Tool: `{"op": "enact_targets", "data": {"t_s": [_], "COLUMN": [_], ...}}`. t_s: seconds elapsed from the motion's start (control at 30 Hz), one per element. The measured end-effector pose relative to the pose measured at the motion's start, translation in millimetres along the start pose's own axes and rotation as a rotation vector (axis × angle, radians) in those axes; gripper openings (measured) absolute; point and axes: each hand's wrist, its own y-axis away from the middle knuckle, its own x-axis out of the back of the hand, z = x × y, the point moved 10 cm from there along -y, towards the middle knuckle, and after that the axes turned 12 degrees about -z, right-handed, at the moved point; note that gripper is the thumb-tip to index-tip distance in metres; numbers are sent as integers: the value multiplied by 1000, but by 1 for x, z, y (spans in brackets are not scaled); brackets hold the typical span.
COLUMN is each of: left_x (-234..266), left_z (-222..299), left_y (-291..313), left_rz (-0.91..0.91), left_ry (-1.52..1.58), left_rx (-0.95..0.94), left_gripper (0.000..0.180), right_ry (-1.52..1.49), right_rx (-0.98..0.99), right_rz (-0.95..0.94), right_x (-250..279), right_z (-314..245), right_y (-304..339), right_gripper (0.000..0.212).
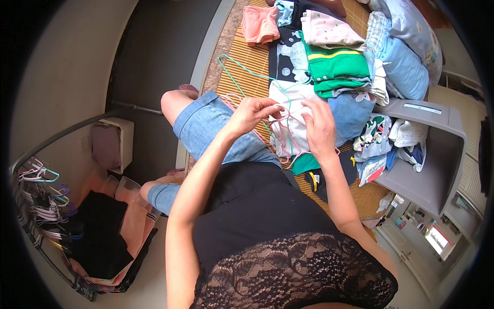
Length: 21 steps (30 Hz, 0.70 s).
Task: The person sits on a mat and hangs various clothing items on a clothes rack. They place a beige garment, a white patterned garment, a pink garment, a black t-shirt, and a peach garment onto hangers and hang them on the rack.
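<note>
My left hand (pixel 254 114) is closed in a pinch on a pink clothes hanger (pixel 293 147), near its hook. Just to the right, my right hand (pixel 320 129) is held with thumb and fingers bent and a gap between them, close to the hanger. A green hanger (pixel 237 83) sticks out to the far left, and its wires cross the pink ones, so how many hangers overlap is hard to tell. Beneath both hands lies a white garment (pixel 288 91) on the bamboo mat.
Folded clothes lie on the bamboo mat (pixel 247 62): green (pixel 339 64), coral (pixel 260 24) and denim (pixel 352 114) pieces. A grey bin (pixel 429 177) lies on its side at the right, clothes at its mouth. Hangers crowd a rack (pixel 43 206) at lower left.
</note>
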Motion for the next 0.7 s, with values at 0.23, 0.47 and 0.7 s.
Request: {"op": "enact_targets", "data": {"t_s": [0.23,0.47,0.7], "left_x": [-10,-11,5], "left_z": [13,40,15], "left_y": [-16,-20,-17], "left_rz": [4,46,76], "left_ry": [116,-176,529], "left_rx": [18,-29,-105], "left_gripper": [26,24,24], "right_ry": [-373,-874,-446], "right_rx": [-155,-406,-283], "right_rz": [-499,-530,-309], "right_x": [-60,-86,-72], "right_z": [8,55,49], "right_y": [11,29,21], "right_gripper": [22,21,30]}}
